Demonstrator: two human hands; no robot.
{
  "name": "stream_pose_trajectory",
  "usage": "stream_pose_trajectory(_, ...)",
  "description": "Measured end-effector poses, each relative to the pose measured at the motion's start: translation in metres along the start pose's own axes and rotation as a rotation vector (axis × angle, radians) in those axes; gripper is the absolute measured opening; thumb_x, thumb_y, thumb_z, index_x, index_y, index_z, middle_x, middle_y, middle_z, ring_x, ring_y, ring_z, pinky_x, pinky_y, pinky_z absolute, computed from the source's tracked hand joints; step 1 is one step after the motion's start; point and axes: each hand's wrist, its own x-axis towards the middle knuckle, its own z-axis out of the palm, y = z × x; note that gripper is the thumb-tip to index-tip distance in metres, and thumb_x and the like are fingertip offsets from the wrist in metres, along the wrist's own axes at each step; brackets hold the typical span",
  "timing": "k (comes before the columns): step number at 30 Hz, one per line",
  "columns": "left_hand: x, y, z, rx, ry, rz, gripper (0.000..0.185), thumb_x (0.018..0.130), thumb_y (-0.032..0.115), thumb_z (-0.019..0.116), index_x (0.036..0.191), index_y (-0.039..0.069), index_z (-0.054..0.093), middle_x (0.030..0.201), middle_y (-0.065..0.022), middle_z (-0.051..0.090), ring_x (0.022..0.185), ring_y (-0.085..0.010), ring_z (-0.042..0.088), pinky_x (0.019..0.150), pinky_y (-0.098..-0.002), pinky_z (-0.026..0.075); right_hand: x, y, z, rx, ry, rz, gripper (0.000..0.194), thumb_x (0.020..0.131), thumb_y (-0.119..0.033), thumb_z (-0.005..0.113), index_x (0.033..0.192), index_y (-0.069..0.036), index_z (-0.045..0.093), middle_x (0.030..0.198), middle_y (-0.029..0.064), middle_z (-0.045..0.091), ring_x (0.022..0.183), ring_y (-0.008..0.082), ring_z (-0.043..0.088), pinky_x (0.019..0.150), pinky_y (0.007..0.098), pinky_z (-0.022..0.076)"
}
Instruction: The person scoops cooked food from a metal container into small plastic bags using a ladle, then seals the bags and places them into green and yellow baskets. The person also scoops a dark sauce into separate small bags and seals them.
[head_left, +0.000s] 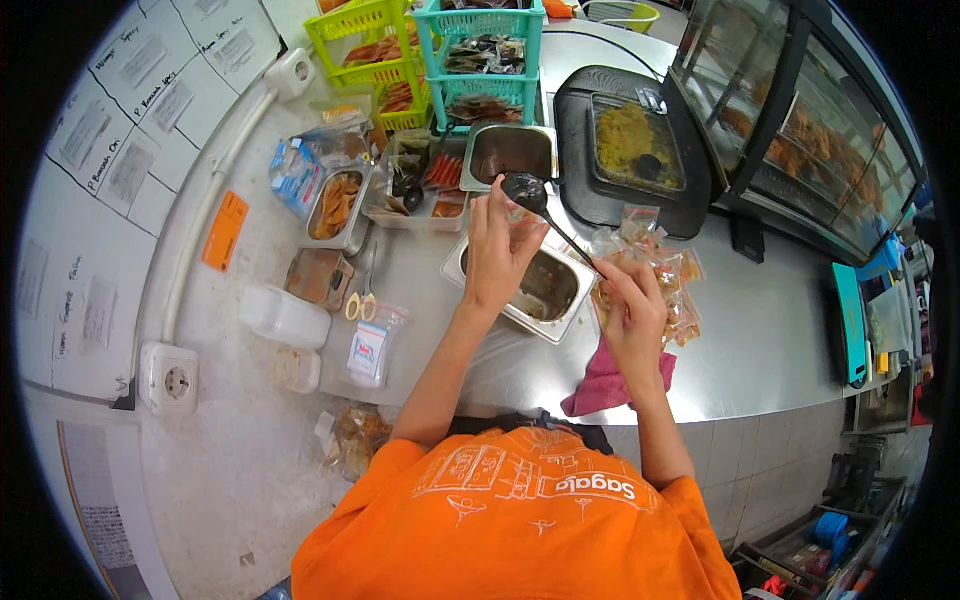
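My right hand (634, 315) grips the thin handle of a black ladle (526, 193), whose bowl is raised above the counter beside my left fingertips. My left hand (499, 251) is held up, with a clear plastic bag (525, 219) at its thumb and fingers; the bag is partly hidden by the hand. Below both hands sits a steel food pan (551, 289) with some residue inside. Behind it stands another steel pan (512, 154) with dark contents. Several filled zip bags (675, 281) lie by my right hand, near a dark pink cloth (611, 382).
To the left are a tub of sachets (420, 217), a pan of brown pieces (339, 206), scissors (369, 285) and plastic containers (285, 316). Stacked baskets (480, 86) stand behind. A black grill pan (581, 187) holds a tray of yellow food (637, 142), beside a glass display case (802, 135).
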Motion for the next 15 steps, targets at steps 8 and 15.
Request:
stream_pose_trajectory(8,-0.003,0.004,0.001,-0.004,0.029,-0.011,0.073,0.076,0.023,0.070,0.132,-0.004,0.031,0.097,-0.0147,0.046,0.089,-0.0277,0.046,0.080,-0.0365,0.040,0.005,-0.004,-0.006,0.080,-0.026,0.116,0.029,0.077,0.011,0.053,0.100,-0.002,0.064,0.075,0.0097,0.052,0.064,0.0191,0.052,0.055,0.0278,0.0407)
stream_pose_trajectory(15,-0.001,0.002,-0.001,0.056,0.069,0.040,0.077,0.072,0.021,0.073,0.131,-0.006,0.032,0.093,-0.0116,0.045,0.088,-0.0257,0.044,0.079,-0.0354,0.040,0.007,-0.012,-0.010,0.024,-0.050,0.019,0.029,0.076,0.010,0.055,0.100,-0.002,0.063,0.076,0.0108,0.053,0.061,0.0207,0.052,0.056,0.0279,0.0411)
